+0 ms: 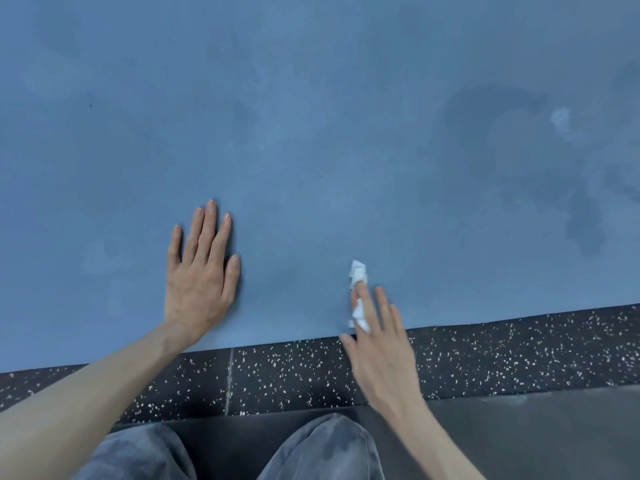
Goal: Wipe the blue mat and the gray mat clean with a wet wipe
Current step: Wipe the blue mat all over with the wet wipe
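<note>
The left hand lay flat, fingers straight, on the blue mat. The right hand held a wet wipe between its extended fingers, its crumpled end beyond the fingertips.

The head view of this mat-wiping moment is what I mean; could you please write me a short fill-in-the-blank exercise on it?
1. The left hand lies flat on the ____ mat.
2. The wet wipe is held by the ____ hand.
3. Darker damp patches show on the mat's ____ side.
4. Between the blue mat and the gray mat runs a strip of ____ black floor.

Missing words: blue; right; right; speckled
</note>
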